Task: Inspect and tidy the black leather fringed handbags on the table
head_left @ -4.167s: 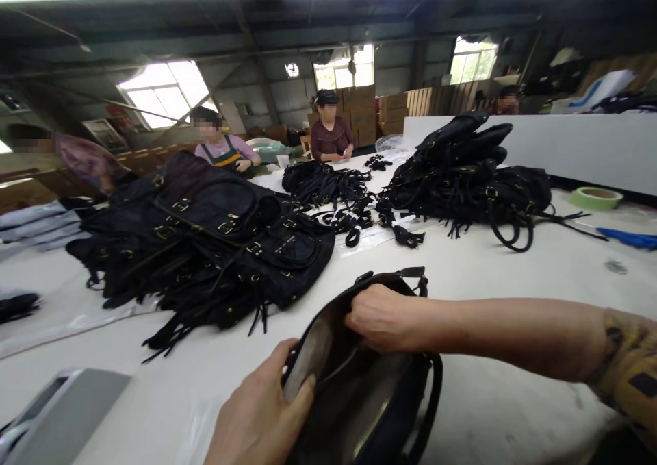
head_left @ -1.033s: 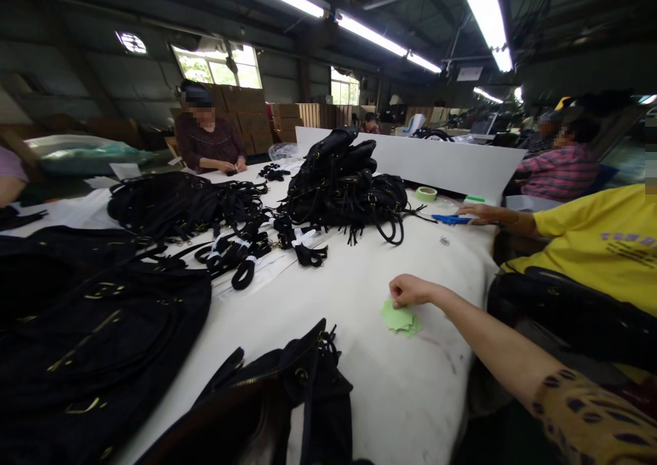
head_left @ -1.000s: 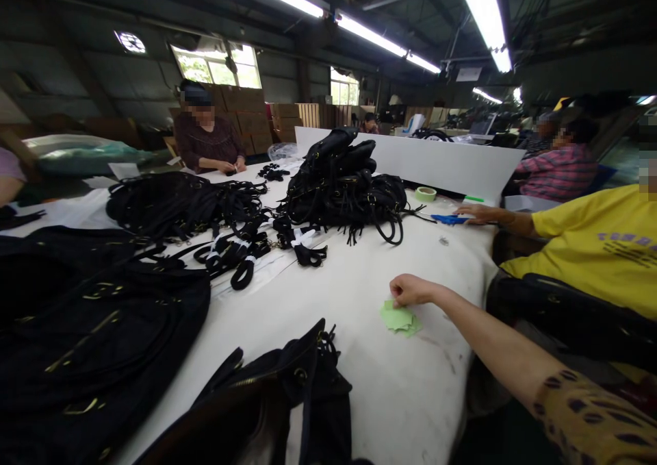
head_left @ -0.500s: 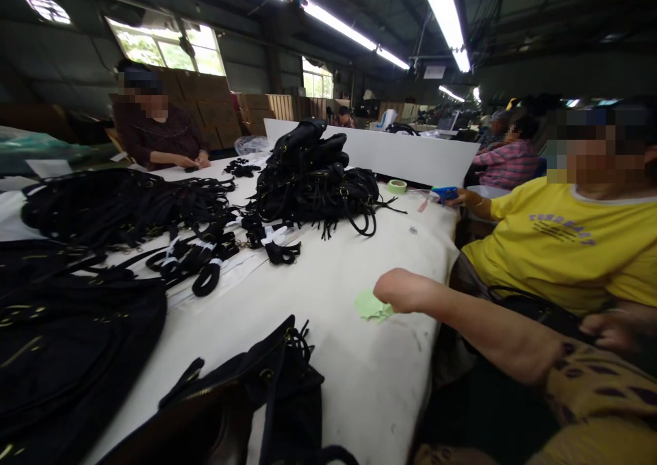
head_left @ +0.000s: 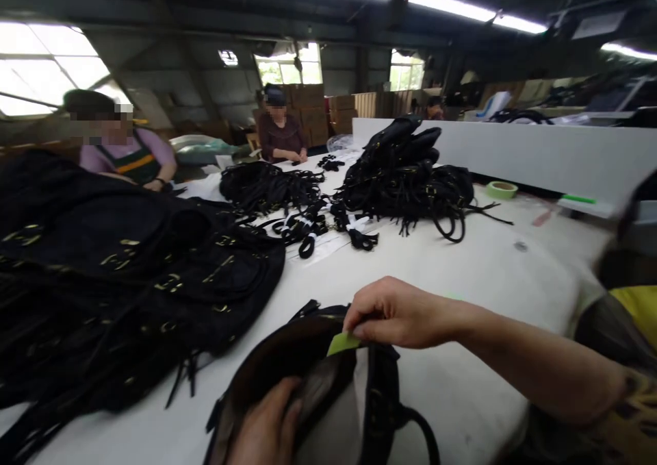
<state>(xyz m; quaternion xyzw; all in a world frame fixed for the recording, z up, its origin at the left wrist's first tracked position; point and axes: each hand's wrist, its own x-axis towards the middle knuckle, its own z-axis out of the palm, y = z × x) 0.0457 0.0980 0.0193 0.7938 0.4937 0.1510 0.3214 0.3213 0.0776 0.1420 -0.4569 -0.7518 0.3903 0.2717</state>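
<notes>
A black bag (head_left: 382, 396) with a dark lining lies with its mouth open at the near edge of the table. My left hand (head_left: 267, 420) reaches into the mouth, its fingers closed on the lining; the fingertips are partly hidden. Over the bag's far rim, my right hand (head_left: 395, 314) pinches a small light-green paper piece (head_left: 343, 343) between thumb and fingers. The piece hangs just at the lining inside the opening. Behind my right forearm, a sliver of green paper (head_left: 454, 296) shows on the white tabletop (head_left: 410, 266).
Black bags with gold fittings are heaped at left (head_left: 128, 266) and at the back (head_left: 405, 177). Bundled black straps (head_left: 308, 229) lie between. A green tape roll (head_left: 501, 190) sits near a white panel (head_left: 513, 150). Two people (head_left: 280, 133) (head_left: 131, 153) work across the table.
My right hand has left the green paper on the table and come to the bag with one piece. My left hand has come into view inside the bag. The view has swung left.
</notes>
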